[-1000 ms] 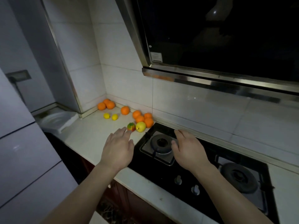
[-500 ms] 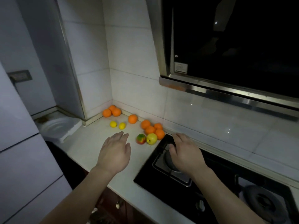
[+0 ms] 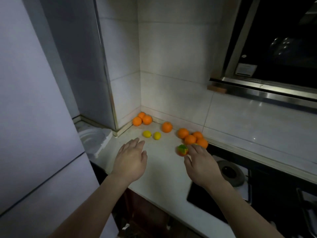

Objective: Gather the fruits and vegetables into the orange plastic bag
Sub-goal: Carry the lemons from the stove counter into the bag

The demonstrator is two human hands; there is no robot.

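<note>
The white sticker on the range hood is too blurred for me to read. Both my hands hover palm-down over the counter, fingers straight and loose, holding nothing. My left hand points toward the two lemons. My right hand has its fingertips just beside the red-and-green apple; I cannot tell whether they touch it. A cluster of oranges lies just behind the apple, a single orange sits further left, and three corner oranges rest against the wall.

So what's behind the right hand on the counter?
Past the right hand sit a red-green fruit and four oranges. The hand covers most of a yellow-green thing, so what it is cannot be told.
</note>
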